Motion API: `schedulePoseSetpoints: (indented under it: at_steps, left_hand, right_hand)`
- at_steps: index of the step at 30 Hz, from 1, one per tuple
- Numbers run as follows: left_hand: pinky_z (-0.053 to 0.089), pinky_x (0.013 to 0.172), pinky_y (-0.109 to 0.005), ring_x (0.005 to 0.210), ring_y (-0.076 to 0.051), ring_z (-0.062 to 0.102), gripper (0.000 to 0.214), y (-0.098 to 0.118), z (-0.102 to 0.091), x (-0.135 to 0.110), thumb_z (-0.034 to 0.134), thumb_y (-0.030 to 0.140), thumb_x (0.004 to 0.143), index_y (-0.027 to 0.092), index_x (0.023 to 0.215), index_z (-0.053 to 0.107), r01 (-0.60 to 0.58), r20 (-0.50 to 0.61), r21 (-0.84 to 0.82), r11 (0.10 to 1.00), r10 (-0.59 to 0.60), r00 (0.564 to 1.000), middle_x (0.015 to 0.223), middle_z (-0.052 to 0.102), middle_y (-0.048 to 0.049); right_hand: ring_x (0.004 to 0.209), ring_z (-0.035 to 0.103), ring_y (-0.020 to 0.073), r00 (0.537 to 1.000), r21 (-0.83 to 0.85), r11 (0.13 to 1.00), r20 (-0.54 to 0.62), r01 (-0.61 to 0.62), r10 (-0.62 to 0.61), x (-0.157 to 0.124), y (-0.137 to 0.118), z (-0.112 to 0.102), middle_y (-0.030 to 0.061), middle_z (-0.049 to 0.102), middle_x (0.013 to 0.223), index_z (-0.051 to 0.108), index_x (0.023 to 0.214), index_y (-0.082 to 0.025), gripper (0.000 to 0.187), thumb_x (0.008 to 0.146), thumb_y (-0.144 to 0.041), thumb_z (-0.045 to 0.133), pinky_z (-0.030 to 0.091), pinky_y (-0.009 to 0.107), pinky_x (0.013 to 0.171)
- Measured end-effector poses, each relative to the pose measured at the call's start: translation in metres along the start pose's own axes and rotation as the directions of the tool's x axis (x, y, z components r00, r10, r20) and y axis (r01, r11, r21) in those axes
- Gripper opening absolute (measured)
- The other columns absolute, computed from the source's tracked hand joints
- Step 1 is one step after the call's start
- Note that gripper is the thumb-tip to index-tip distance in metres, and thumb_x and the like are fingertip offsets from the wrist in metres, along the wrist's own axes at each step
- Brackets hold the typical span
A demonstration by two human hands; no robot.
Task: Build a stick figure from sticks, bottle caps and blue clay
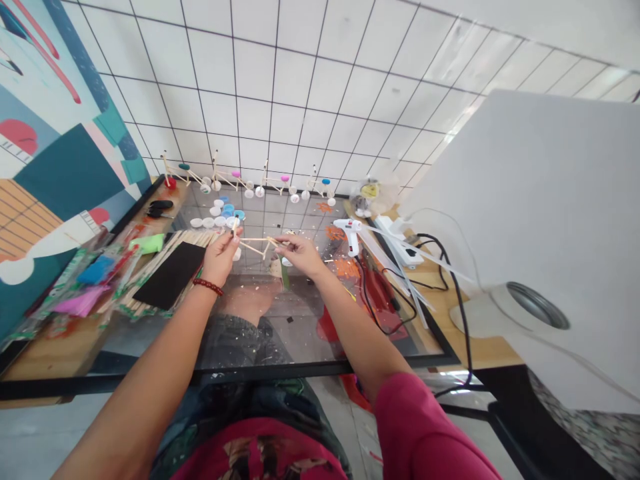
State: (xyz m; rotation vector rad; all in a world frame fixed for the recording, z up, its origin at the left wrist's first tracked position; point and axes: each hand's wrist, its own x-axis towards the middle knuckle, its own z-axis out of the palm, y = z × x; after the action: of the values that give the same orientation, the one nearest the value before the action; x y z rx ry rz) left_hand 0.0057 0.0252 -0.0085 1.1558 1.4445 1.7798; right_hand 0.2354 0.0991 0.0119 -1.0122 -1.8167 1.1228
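Observation:
My left hand [221, 253] and my right hand [301, 254] both pinch a small frame of thin wooden sticks [256, 247] held just above the glass tabletop [300, 333]. The left fingers grip its left end, where a white bottle cap is fixed. The right fingers close on its right end. A red bead bracelet [209, 286] circles my left wrist. Loose bottle caps [220, 215], white and blue, lie just beyond the hands.
Several finished stick models with coloured caps [250, 181] stand along the tiled wall. A white glue gun [350, 232] with black cables lies to the right. A black sheet [171, 274], stick bundles and coloured foam packs [83, 293] lie left. Scissors [159, 209] rest far left.

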Motion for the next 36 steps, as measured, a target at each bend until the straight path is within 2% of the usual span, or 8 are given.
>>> schedulePoseSetpoints:
  at_steps: [9,14,20,23,29,33,36]
  left_hand:
    - [0.06,0.101,-0.047,0.12,-0.036,0.074,0.056,0.005,0.002,-0.002,0.084,0.059,0.074,0.018,0.112,0.086,0.038,-0.006,-0.011,0.999,-0.038,0.999,0.122,0.084,-0.014]
    - [0.055,0.111,-0.049,0.128,-0.036,0.072,0.053,0.006,0.002,-0.002,0.088,0.057,0.071,0.019,0.108,0.086,0.025,-0.02,-0.062,0.998,-0.026,0.999,0.126,0.083,-0.0137]
    - [0.057,0.109,-0.05,0.125,-0.036,0.073,0.058,0.003,0.001,-0.001,0.093,0.055,0.069,0.02,0.114,0.083,0.076,-0.01,-0.085,0.993,-0.077,0.997,0.125,0.082,-0.0134]
    - [0.058,0.109,-0.05,0.126,-0.035,0.073,0.059,0.003,0.001,-0.001,0.094,0.054,0.068,0.019,0.115,0.082,0.074,-0.008,-0.099,0.992,-0.075,0.997,0.126,0.081,-0.0133]
    - [0.058,0.111,-0.052,0.132,-0.038,0.07,0.063,0.007,-0.001,-0.002,0.096,0.046,0.062,0.019,0.117,0.08,0.084,0.007,-0.122,0.989,-0.084,0.996,0.131,0.079,-0.0149]
    - [0.052,0.121,-0.054,0.145,-0.041,0.062,0.069,0.007,-0.001,-0.001,0.094,0.034,0.057,0.023,0.123,0.077,0.078,0.03,-0.157,0.984,-0.075,0.997,0.14,0.076,-0.014]
    - [0.045,0.129,-0.054,0.152,-0.039,0.057,0.074,0.012,-0.005,0.001,0.087,0.022,0.057,0.027,0.129,0.073,0.078,0.007,-0.167,0.983,-0.078,0.997,0.15,0.07,-0.0121]
  right_hand:
    - [0.065,0.049,0.0144,0.999,0.027,0.999,0.0,-0.035,0.035,0.002,0.001,0.006,-0.0046,0.064,0.068,0.083,0.102,-0.021,0.021,0.081,-0.024,0.086,0.042,0.029,0.067]
    - [0.065,0.048,0.0134,0.999,0.009,0.999,0.011,-0.044,0.044,-0.001,-0.004,0.006,-0.0074,0.06,0.064,0.083,0.106,-0.021,0.023,0.084,-0.022,0.087,0.042,0.029,0.07]
    - [0.063,0.047,0.0128,0.998,-0.02,0.998,0.022,-0.063,0.064,-0.004,-0.011,0.004,-0.0109,0.054,0.06,0.081,0.111,-0.023,0.034,0.08,-0.02,0.093,0.043,0.03,0.073]
    - [0.064,0.047,0.0123,0.997,-0.005,0.997,-0.015,-0.074,0.074,-0.005,-0.016,-0.001,-0.0112,0.052,0.062,0.081,0.114,-0.022,0.035,0.081,-0.022,0.093,0.042,0.03,0.073]
    - [0.067,0.046,0.0119,0.985,0.085,0.995,-0.163,-0.048,0.061,-0.004,-0.018,-0.017,-0.0104,0.053,0.062,0.08,0.112,-0.018,0.022,0.092,-0.026,0.082,0.041,0.029,0.072]
    - [0.066,0.045,0.0123,0.975,0.107,0.994,-0.218,-0.017,0.04,-0.003,-0.013,-0.02,-0.0094,0.054,0.062,0.079,0.111,-0.019,0.023,0.093,-0.034,0.08,0.04,0.029,0.069]
    - [0.067,0.046,0.0134,0.969,0.116,0.993,-0.246,0.022,0.007,-0.003,-0.012,-0.02,-0.0075,0.059,0.064,0.08,0.108,-0.02,0.028,0.091,-0.042,0.081,0.041,0.03,0.069]
